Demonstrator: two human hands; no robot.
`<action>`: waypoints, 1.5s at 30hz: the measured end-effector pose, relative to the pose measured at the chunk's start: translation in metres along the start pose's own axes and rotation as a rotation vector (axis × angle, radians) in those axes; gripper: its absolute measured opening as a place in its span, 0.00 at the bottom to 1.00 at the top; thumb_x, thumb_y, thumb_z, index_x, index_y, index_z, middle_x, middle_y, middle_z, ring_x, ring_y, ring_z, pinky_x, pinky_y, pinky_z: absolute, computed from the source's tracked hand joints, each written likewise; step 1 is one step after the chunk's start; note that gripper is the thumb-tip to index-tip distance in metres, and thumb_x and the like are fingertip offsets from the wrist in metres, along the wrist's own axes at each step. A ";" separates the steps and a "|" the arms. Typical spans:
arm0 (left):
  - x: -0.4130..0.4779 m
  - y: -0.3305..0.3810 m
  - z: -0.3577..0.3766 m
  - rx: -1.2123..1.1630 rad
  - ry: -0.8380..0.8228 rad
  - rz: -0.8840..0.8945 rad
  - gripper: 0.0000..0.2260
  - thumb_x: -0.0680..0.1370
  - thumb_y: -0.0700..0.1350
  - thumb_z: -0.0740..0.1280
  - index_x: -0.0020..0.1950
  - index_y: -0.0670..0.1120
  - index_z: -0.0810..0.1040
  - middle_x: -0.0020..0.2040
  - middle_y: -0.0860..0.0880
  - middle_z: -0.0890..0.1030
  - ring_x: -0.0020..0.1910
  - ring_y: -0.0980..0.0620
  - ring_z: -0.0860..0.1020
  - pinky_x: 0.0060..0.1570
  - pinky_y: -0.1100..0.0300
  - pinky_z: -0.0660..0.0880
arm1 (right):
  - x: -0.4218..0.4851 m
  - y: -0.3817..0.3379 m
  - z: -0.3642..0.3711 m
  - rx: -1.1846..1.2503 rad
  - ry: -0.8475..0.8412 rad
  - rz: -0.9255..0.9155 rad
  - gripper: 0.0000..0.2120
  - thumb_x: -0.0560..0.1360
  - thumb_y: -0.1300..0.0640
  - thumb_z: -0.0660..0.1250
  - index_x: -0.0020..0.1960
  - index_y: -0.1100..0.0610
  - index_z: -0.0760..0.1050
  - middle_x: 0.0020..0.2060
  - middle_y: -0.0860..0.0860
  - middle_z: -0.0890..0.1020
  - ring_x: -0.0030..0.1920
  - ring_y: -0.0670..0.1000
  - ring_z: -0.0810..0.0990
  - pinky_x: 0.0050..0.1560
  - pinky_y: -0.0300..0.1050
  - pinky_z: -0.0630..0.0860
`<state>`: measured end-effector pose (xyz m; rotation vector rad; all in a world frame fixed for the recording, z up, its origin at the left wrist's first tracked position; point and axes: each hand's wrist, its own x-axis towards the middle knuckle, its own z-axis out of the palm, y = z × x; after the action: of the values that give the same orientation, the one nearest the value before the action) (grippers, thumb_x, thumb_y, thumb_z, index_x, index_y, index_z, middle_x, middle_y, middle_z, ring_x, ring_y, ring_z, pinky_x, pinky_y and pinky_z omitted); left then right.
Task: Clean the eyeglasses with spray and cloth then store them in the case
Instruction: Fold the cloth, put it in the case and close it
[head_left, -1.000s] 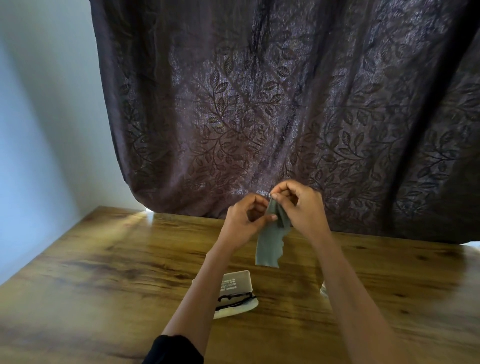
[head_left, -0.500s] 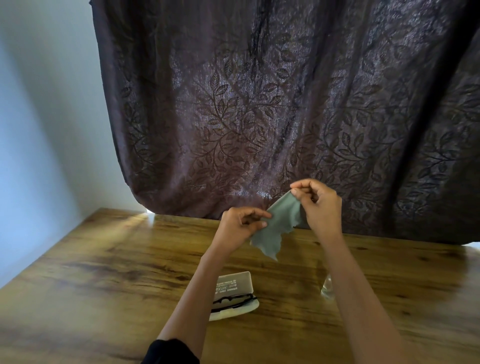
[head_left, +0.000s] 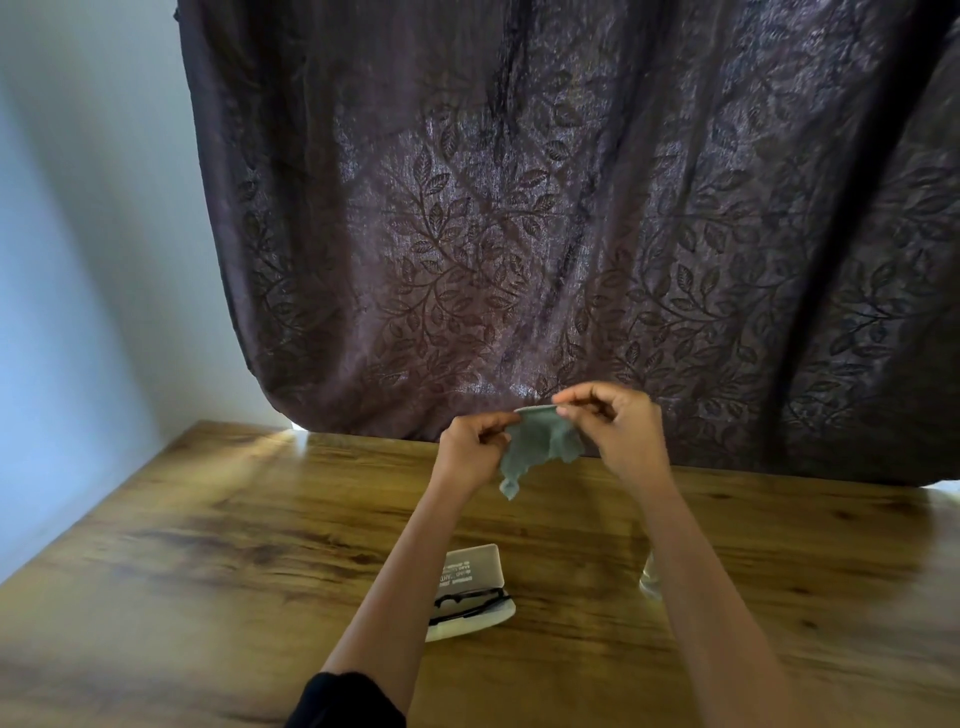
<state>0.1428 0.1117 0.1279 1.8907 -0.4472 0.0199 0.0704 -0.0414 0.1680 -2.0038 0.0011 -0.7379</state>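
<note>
A small grey-green cloth (head_left: 537, 449) hangs in the air above the table, stretched between both hands. My left hand (head_left: 470, 449) pinches its left edge and my right hand (head_left: 615, 428) pinches its top right corner. Below them, an open pale eyeglass case (head_left: 475, 571) lies on the wooden table (head_left: 208, 561), with the black-framed eyeglasses (head_left: 467, 605) resting in it. My left forearm covers part of the case. A clear spray bottle (head_left: 650, 579) stands behind my right forearm, mostly hidden.
A dark leaf-patterned curtain (head_left: 571, 234) hangs along the table's far edge. A pale wall (head_left: 78, 260) runs along the left side. Bare wood stretches to the left and right of the case.
The cloth went from a folded strip held by hands close together to a spread sheet. My hands drew apart, then levelled, with the right hand lowering slightly.
</note>
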 end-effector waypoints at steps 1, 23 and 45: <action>0.001 0.000 0.001 -0.027 -0.005 -0.023 0.14 0.76 0.34 0.63 0.58 0.46 0.80 0.50 0.47 0.83 0.47 0.51 0.80 0.49 0.59 0.78 | -0.002 -0.001 0.002 -0.002 -0.045 -0.013 0.09 0.69 0.65 0.71 0.42 0.51 0.81 0.38 0.45 0.83 0.38 0.40 0.80 0.40 0.28 0.73; -0.010 0.024 -0.003 -0.658 -0.141 -0.079 0.11 0.75 0.32 0.64 0.56 0.41 0.77 0.41 0.52 0.83 0.39 0.59 0.80 0.40 0.66 0.77 | -0.016 0.019 0.017 0.558 -0.297 0.437 0.16 0.68 0.47 0.66 0.54 0.51 0.76 0.52 0.48 0.80 0.54 0.45 0.76 0.56 0.42 0.70; -0.014 0.013 0.004 -0.582 -0.054 -0.222 0.35 0.72 0.29 0.67 0.74 0.46 0.58 0.44 0.47 0.81 0.41 0.56 0.80 0.38 0.62 0.80 | -0.012 0.027 0.011 0.568 -0.191 0.579 0.08 0.68 0.66 0.71 0.46 0.58 0.77 0.38 0.52 0.82 0.35 0.46 0.81 0.31 0.34 0.76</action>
<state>0.1246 0.1086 0.1352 1.3569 -0.2399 -0.2810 0.0740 -0.0433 0.1363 -1.4112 0.2260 -0.1423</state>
